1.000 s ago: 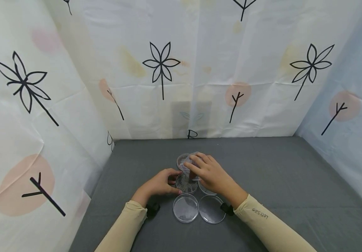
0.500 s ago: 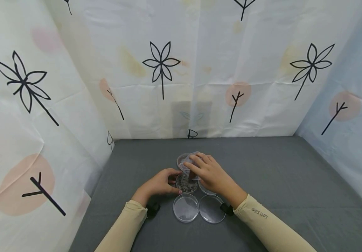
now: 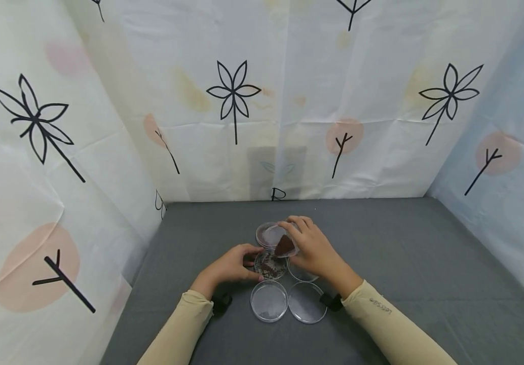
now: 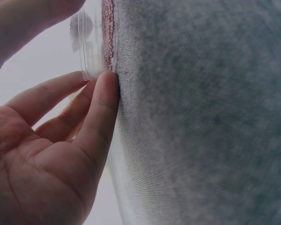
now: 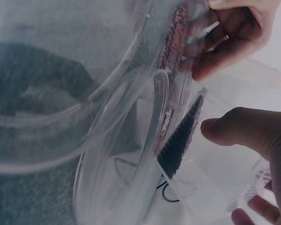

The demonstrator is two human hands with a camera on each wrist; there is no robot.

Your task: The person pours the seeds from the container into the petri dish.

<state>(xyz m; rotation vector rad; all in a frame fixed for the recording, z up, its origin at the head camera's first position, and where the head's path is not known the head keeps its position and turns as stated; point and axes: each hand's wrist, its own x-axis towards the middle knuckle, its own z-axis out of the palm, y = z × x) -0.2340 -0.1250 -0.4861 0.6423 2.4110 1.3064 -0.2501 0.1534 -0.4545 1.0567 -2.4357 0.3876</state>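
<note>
My left hand (image 3: 232, 263) holds the rim of a round petri dish (image 3: 270, 267) between thumb and fingers. Brown and pale granules lie in that dish, and the left wrist view shows a reddish-brown layer (image 4: 108, 35) through its wall. Above its back right edge, my right hand (image 3: 315, 249) grips a clear plastic container (image 5: 201, 192). Dark brown granules (image 3: 284, 246) are gathered in a wedge inside the tilted container. In the right wrist view, the thumb (image 5: 225, 130) and fingertips lie on opposite sides of it. Its full shape is hard to make out.
Behind the held dish stands another petri dish (image 3: 266, 235) with pale contents. A clear dish (image 3: 303, 275) sits partly under my right hand. Two more clear dishes, left (image 3: 268, 301) and right (image 3: 306, 303), lie nearer on the grey tabletop (image 3: 403, 253). Patterned cloth (image 3: 280, 167) surrounds the table.
My right hand has shifted slightly right and back, turning the container so its dark granules show. The held dish looks darker, with more brown among the pale granules. The left hand stays put.
</note>
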